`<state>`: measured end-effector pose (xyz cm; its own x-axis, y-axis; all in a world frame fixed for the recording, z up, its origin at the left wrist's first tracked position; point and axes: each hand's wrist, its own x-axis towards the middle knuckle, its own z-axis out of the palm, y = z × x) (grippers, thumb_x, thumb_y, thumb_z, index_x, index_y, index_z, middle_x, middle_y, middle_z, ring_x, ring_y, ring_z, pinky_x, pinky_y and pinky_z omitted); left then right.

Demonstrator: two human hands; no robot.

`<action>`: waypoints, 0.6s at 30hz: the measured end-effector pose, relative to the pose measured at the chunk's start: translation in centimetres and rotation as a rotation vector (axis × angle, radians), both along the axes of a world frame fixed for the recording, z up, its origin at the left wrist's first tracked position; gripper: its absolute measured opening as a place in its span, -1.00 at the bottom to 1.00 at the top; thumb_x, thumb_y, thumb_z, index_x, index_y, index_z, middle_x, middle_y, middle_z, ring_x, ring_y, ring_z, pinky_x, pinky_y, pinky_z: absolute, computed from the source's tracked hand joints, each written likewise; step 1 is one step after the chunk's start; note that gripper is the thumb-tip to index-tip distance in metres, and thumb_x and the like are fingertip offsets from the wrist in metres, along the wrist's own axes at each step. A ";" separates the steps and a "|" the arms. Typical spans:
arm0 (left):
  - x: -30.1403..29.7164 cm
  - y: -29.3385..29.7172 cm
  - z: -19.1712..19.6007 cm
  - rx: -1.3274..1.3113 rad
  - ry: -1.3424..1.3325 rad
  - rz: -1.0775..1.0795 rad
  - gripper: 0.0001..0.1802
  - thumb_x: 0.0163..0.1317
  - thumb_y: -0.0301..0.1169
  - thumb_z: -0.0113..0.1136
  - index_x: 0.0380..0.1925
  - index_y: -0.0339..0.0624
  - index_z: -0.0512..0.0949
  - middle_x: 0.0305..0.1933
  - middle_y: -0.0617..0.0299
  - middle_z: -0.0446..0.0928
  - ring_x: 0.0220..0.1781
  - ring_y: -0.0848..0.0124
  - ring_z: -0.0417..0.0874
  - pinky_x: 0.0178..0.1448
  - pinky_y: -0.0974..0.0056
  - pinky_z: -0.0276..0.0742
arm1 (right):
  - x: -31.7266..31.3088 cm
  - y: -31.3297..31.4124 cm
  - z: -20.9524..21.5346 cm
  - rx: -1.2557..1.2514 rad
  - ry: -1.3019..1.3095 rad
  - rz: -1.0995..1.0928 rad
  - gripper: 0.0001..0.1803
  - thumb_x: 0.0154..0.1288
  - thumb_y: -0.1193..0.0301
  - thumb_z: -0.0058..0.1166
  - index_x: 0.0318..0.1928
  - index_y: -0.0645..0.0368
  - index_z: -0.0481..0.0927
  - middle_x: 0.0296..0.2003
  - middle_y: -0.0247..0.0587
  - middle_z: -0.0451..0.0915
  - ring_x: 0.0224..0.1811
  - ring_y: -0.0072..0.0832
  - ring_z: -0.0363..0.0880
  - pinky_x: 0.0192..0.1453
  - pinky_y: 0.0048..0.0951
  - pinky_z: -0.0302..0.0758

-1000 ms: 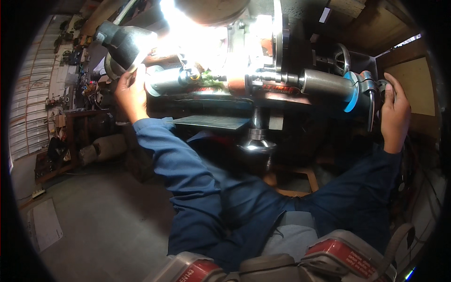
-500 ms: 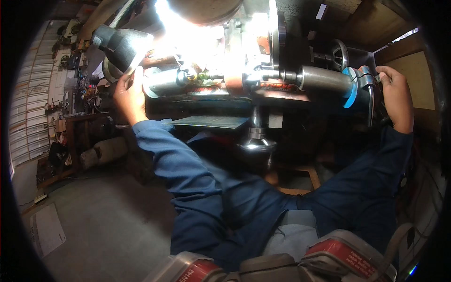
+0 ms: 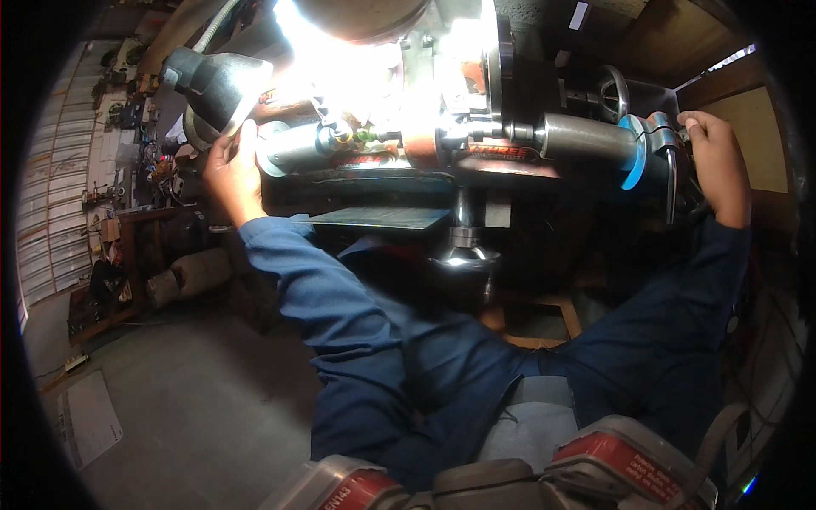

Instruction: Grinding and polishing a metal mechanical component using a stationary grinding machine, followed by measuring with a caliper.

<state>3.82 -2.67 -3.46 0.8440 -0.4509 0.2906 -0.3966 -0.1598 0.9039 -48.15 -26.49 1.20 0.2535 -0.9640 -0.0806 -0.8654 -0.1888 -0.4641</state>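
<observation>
A machine with a long row of steel parts lies across the top, washed out by lamp glare in its middle. My left hand (image 3: 233,177) is closed at its left end, thumb up, beside a steel cylinder (image 3: 297,149); what the fingers grip behind is hidden. At the other end is a larger steel cylinder (image 3: 586,141) with a blue ring (image 3: 633,153) and a clamp collar (image 3: 660,136) with a hanging lever (image 3: 671,187). Just right of that collar, my right hand (image 3: 721,166) is closed, fingers curled around something I cannot make out.
A dark-shaded work lamp (image 3: 212,85) shines from the upper left. Below the machine are a flat metal plate (image 3: 382,218) and a shiny round-based fitting (image 3: 464,255). A handwheel (image 3: 614,92) sits behind on the right. Cluttered shelving (image 3: 127,229) stands at left.
The right hand and the right end of the machine appear slightly higher in the picture. Both hands keep their places at the machine's ends.
</observation>
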 end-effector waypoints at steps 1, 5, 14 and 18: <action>0.1 0.0 0.0 0.008 0.006 0.003 -0.70 0.12 -0.43 0.41 -0.19 -0.38 0.62 -0.20 0.09 0.67 -0.18 0.45 0.65 -0.08 0.40 0.55 | 0.0 0.5 -0.2 -0.073 -0.035 -0.013 -0.64 0.37 0.30 -0.08 -0.06 0.35 0.60 -0.16 0.06 0.65 -0.06 -0.21 0.61 0.06 -0.33 0.45; 0.0 0.0 0.0 0.048 0.014 0.026 -0.72 0.13 -0.45 0.39 -0.19 -0.38 0.62 -0.21 0.10 0.66 -0.19 0.45 0.65 -0.10 0.40 0.55 | -0.2 3.0 -1.2 -0.363 -0.173 -0.058 -0.64 0.39 0.32 -0.09 0.02 0.30 0.57 -0.15 -0.01 0.66 -0.07 -0.27 0.62 0.04 -0.38 0.46; -0.6 -0.1 0.4 0.016 0.030 0.015 -0.77 0.19 -0.49 0.32 -0.19 -0.40 0.60 -0.21 0.08 0.66 -0.16 0.40 0.67 -0.05 0.37 0.57 | 0.8 6.7 -9.5 -1.321 -0.319 -0.165 -0.55 0.50 0.27 -0.18 0.15 0.41 0.43 0.01 0.11 0.56 0.00 -0.17 0.61 0.07 -0.33 0.56; -0.7 -0.3 0.4 -0.005 0.002 -0.008 -0.78 0.20 -0.49 0.31 -0.19 -0.41 0.60 -0.21 0.06 0.66 -0.16 0.38 0.67 -0.03 0.35 0.58 | -0.5 6.0 -8.6 -1.062 -0.382 -0.128 -0.60 0.51 0.32 -0.18 0.11 0.41 0.48 -0.02 0.06 0.60 -0.02 -0.24 0.65 0.04 -0.38 0.58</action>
<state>3.08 -2.95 -3.05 0.8411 -0.4561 0.2907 -0.3957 -0.1526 0.9056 -48.68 -20.48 -7.40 -0.0196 -0.5192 0.8544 -0.7427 -0.5646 -0.3601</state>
